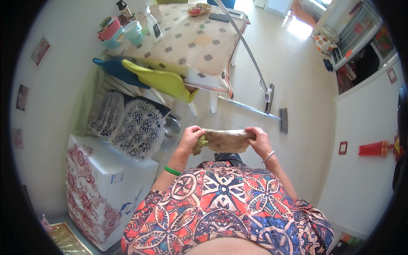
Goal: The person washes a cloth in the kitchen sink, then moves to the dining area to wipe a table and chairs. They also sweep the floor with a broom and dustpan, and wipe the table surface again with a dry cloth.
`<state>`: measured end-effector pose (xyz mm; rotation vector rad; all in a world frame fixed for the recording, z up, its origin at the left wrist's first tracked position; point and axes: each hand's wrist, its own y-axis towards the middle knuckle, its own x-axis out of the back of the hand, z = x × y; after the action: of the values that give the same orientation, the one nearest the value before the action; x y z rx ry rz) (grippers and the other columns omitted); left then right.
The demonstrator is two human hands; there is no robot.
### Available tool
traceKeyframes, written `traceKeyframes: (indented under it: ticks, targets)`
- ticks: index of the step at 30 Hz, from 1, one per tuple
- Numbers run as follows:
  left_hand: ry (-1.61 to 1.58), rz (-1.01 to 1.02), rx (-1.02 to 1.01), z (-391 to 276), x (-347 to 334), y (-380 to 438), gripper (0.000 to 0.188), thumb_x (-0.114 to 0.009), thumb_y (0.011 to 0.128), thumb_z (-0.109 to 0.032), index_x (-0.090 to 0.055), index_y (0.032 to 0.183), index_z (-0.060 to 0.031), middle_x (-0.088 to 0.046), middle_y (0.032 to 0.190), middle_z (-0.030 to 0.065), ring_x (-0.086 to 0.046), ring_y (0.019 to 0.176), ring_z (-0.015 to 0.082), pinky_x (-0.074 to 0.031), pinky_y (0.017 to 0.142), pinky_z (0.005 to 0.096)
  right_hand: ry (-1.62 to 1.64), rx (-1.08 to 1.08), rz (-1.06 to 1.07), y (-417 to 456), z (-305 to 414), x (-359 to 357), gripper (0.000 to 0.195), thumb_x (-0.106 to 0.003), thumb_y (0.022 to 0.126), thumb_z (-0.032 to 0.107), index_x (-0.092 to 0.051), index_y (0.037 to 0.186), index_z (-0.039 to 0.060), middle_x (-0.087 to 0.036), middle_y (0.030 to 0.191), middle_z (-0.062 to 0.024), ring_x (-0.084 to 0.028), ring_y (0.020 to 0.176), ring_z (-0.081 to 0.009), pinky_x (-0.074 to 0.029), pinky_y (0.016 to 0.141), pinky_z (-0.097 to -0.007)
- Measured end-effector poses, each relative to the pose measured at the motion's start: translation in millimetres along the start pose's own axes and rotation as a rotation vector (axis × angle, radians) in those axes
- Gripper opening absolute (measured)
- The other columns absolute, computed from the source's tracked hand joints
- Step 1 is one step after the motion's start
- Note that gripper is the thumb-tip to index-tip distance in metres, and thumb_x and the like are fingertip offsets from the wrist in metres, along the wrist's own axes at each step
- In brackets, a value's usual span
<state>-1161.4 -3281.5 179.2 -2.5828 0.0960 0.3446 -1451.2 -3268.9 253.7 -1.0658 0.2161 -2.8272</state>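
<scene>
A greyish-brown stained cloth (228, 141) is stretched between my two hands in front of my waist. My left hand (190, 137) pinches its left top corner. Below those fingers hangs a crumpled yellow-green clump (200, 146), perhaps another cloth or a scrubber; whether the fingers hold it directly I cannot tell. On the other side, my right hand (258, 141) grips the cloth's right top corner, fingers curled over the edge. The cloth hangs in the air above the tiled floor.
Ahead stands a table (178, 47) with a patterned cloth, a spray bottle (153, 27) and a phone (220, 17). A flat mop (251, 54) leans against it; a broom (283, 120) lies on the floor. Chairs (162, 78) and a white appliance (105, 178) are at left.
</scene>
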Motion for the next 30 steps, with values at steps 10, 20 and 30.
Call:
traceKeyframes:
  ticks: [10, 20, 30]
  targets:
    - [0.12, -0.399, -0.419, -169, -23, 155, 0.011, -0.066, 0.084, -0.012, -0.064, 0.08, -0.0015, -0.061, 0.073, 0.0008, -0.052, 0.067, 0.0091, -0.044, 0.062, 0.0259, -0.121, 0.548, -0.246, 221, 34, 32, 0.015, -0.069, 0.075, 0.003, -0.071, 0.088, 0.0081, -0.053, 0.103, -0.0084, -0.056, 0.082, -0.0232, -0.048, 0.078, -0.0355]
    - [0.827, -0.765, -0.547, -175, 7, 256, 0.025, -0.065, 0.077, -0.01, -0.062, 0.102, -0.0048, -0.065, 0.097, 0.0169, -0.06, 0.093, 0.034, -0.047, 0.083, 0.0421, -0.463, 0.604, 0.214, 303, 10, -41, 0.029, -0.061, 0.082, 0.018, -0.068, 0.11, 0.0179, -0.051, 0.127, -0.0024, -0.044, 0.122, -0.0241, -0.037, 0.098, -0.0409]
    - [0.61, -0.729, -0.72, -174, -24, 274, 0.026, -0.058, 0.077, 0.001, -0.061, 0.102, -0.0033, -0.062, 0.101, 0.0141, -0.057, 0.097, 0.0323, -0.046, 0.086, 0.0408, -0.553, 1.014, 0.355, 366, 35, -78, 0.037, -0.051, 0.089, 0.033, -0.062, 0.119, 0.0135, -0.043, 0.141, -0.0089, -0.025, 0.141, -0.0298, -0.016, 0.117, -0.0456]
